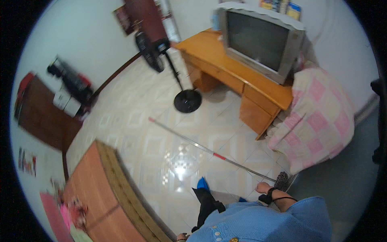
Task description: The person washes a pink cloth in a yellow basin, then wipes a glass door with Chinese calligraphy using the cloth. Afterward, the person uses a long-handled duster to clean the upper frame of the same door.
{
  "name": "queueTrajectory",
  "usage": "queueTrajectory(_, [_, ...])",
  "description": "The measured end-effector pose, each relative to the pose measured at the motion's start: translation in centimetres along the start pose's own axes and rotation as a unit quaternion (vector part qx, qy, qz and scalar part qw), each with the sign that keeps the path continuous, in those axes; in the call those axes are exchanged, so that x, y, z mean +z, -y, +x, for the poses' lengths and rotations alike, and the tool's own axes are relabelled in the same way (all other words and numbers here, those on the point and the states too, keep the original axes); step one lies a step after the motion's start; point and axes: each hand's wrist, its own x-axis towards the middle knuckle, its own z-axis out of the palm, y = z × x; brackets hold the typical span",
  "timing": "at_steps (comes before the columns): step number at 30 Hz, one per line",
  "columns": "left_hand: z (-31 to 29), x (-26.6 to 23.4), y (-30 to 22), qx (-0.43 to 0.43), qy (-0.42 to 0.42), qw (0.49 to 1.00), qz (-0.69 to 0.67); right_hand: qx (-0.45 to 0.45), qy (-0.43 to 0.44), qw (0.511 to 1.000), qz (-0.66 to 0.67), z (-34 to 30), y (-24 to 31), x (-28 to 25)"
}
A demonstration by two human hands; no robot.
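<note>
Right hand (263,187) half-curled just beside the mop (213,154) on the floor; grip unclear.

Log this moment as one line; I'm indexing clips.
right hand: beside mop pole, grip unclear | left hand: at frame edge, unclear | mop lies on tiled floor

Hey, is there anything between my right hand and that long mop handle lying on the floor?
Nothing visible. The right hand hangs just below the mop handle, near its head end, with only bare tile floor between them. The fan and the TV desk stand farther off, beyond the handle.
</note>
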Motion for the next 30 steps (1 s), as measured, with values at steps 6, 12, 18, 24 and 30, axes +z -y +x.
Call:
queueTrajectory(6, [15.5, -21.0, -5.2, 0.228, -0.08, 0.953, 0.182, 0.164, -0.058, 0.976, 0.128, -1.0, 2.0, -0.1])
queueTrajectory(12, [18.6, -32.0, -15.1, 0.221, -0.07, 0.958, 0.168, 0.127, -0.146, 0.959, 0.207, 4.0, 7.2, -0.1])
queueTrajectory(18, [19.6, -29.6, -15.5, 0.071, 0.162, 0.897, 0.404, 0.155, -0.152, 0.938, 0.269, 12.9, 9.0, 2.4])
queueTrajectory(24, [20.0, -24.1, -6.5, -0.08, 0.257, 0.836, 0.478, 0.166, -0.063, 0.948, 0.264, 25.9, 5.8, 6.6])
queueTrajectory(30, [18.9, -20.2, -6.8, -0.092, 0.191, 0.91, 0.355, 0.127, -0.015, 0.979, 0.161, 40.2, 1.5, 10.3])
